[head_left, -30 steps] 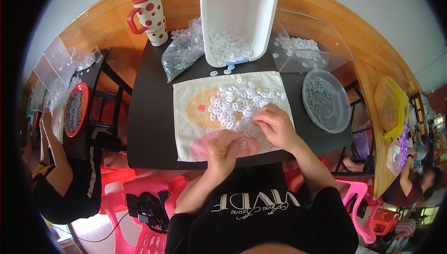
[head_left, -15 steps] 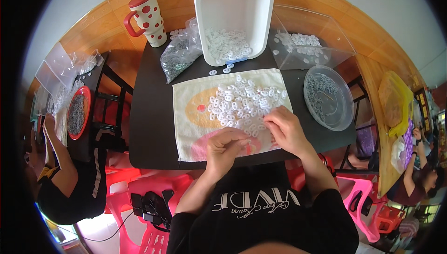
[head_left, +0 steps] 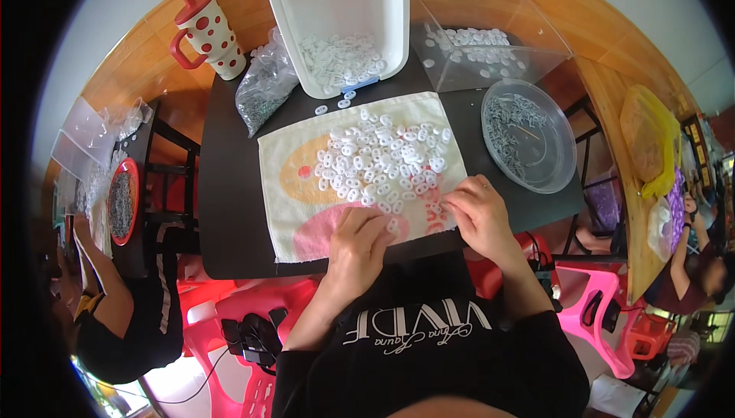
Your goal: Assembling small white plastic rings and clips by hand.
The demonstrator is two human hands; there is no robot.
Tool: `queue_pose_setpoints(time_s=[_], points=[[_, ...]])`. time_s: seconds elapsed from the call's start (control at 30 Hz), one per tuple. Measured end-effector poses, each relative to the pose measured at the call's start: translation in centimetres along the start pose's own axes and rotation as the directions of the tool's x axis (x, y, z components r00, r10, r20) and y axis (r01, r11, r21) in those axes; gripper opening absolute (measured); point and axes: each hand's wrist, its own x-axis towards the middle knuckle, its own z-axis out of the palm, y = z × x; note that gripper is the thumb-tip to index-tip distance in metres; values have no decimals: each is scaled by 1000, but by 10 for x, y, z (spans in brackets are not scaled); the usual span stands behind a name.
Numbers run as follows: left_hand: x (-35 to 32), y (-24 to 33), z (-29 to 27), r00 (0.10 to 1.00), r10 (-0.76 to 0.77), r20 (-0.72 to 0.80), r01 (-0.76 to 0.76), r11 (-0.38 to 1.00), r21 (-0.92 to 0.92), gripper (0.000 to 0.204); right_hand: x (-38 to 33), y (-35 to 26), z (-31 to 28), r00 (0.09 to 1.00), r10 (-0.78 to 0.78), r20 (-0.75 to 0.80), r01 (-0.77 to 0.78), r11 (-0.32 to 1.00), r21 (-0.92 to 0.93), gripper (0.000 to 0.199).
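Note:
Several small white oval plastic pieces with two holes (head_left: 383, 154) lie heaped on a cream towel (head_left: 272, 188) with orange and pink patches. At the towel's near edge, my left hand (head_left: 357, 253) pinches one white two-holed piece (head_left: 393, 226) at its fingertips. My right hand (head_left: 482, 215) is over the towel's right edge, thumb and fingers pressed together. A white piece lies close to those fingertips, but whatever they grip is too small to make out. A ring shows on one right finger.
Behind the towel stand a white bin (head_left: 341, 4) of white pieces, a clear bag (head_left: 264, 89) of small grey parts and a dotted tumbler (head_left: 210, 35). At right are a clear box (head_left: 490, 35) and a round tub (head_left: 528, 135) of grey parts. Other people work at both sides.
The view has shifted, so the table appears farther left and higher. My hands have moved slightly apart, and the left hand has turned with its back up.

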Motion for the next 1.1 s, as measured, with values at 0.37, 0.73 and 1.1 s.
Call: queue_pose_setpoints(time_s=[0.37,0.73,1.1], points=[[7,8,2,996,-11,83,-3,985,174,31,-6,-6,10,1000,4,24,-1,995,-104,19],[11,6,26,973,-210,92,222,770,-598,15,1,-30,10,991,132,-37,-79,773,630,10],[12,4,31,926,-348,147,293,414,-862,12,18,107,-84,954,178,-240,-219,963,-155,10]])
